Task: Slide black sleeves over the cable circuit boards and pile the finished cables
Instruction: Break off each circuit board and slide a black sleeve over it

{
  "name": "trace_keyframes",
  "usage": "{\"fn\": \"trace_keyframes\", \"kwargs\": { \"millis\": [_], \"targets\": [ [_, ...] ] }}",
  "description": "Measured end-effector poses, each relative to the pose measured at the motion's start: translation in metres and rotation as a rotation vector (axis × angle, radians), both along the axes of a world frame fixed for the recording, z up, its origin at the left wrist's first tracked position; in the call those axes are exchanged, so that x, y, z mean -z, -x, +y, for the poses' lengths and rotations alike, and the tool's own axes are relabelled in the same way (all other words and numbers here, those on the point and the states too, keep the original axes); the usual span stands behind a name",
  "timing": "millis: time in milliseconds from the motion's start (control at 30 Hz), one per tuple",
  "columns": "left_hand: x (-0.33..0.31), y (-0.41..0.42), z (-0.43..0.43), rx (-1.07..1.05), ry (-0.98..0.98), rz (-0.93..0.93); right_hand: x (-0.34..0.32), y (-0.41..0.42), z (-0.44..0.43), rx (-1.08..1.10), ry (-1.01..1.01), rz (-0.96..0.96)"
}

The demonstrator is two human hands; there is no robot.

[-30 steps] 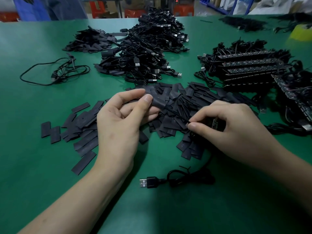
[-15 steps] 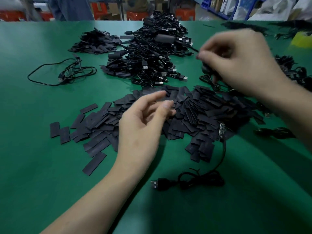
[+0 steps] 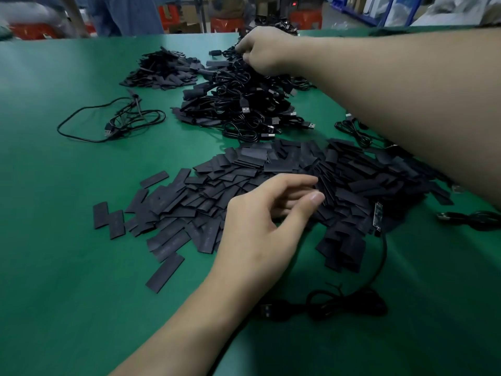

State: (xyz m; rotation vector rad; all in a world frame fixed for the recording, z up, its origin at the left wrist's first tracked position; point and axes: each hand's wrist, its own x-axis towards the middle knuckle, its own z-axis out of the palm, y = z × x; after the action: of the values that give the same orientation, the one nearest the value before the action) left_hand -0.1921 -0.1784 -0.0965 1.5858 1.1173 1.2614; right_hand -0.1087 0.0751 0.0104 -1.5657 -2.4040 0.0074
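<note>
— Where are the hands?
— The left hand (image 3: 260,223) hovers over the heap of black sleeves (image 3: 271,169) on the green bench (image 3: 67,240), fingers loosely bent, holding nothing. The right hand (image 3: 264,51) reaches to the top of the pile of cables (image 3: 244,104), fingers curled down among them; I cannot tell whether it grips one.
— And the unsleeved one?
— Its circuit board (image 3: 377,217) lies at the heap's right edge, its cable (image 3: 344,305) coiled nearer the person.
</note>
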Motion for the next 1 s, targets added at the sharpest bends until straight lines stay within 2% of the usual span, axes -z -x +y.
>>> {"fn": "trace_keyframes", "kwargs": {
  "millis": [167,267,400,533,667,833,1000],
  "targets": [
    [-0.001,0.001,0.000,0.006,-0.004,0.032,0.000,-0.031,-0.044,-0.003,-0.072,0.135],
    [-0.002,-0.001,-0.001,0.001,-0.016,0.068,0.008,-0.069,-0.100,-0.025,-0.089,0.149],
    [-0.004,-0.002,-0.002,-0.026,-0.081,0.169,0.022,-0.124,-0.182,0.065,0.023,0.044],
    [-0.004,-0.001,-0.001,-0.119,-0.232,0.382,0.031,-0.153,-0.234,0.254,0.089,-0.087],
    [0.001,0.000,0.002,-0.153,-0.303,0.635,0.049,-0.152,-0.252,0.330,0.214,-0.192],
    [0.001,0.000,0.003,-0.153,-0.359,0.842,0.060,-0.146,-0.256,0.355,0.230,-0.038],
    [-0.004,0.004,0.005,-0.132,-0.391,0.936,0.069,-0.147,-0.255,0.355,0.291,0.190]
  ]
}}
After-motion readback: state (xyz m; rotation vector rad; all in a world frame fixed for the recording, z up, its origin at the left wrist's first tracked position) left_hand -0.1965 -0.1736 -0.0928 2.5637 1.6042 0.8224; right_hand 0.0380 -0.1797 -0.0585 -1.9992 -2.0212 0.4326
